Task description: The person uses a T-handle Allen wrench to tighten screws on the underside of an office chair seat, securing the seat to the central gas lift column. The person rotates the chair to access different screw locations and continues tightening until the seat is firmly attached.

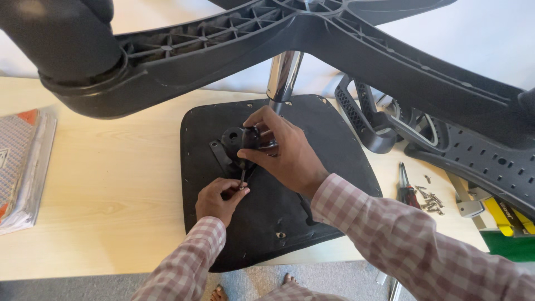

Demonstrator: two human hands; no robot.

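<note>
Screwdriver (243,167) work was the step in hand, I think: a screw was being turned into the underside of a black chair seat (323,145) that lay flat on a pale wooden table (111,184). At about 9 o'clock from the seat lay a stack of flat wrapped packets (22,167). The left hand (220,198) was curled almost shut, its fingertips pinching the low end of the tool just where it met the seat. The right hand (281,153) was closed around the dark handle at the top, right beside the black metal plate (228,145) in the middle of the seat. The tool stood nearly upright, its long line running up and down, tip pointing down into the seat and handle leaning a little toward 12 o'clock. The next move would likely call for a steady twist while the tip stayed in the screw head; the screw itself was too small to see. A shiny post (284,75) rose at 12 o'clock to the big black chair base (356,50). At 3 o'clock lay a red-handled tool (407,192) and loose screws (430,199).
</note>
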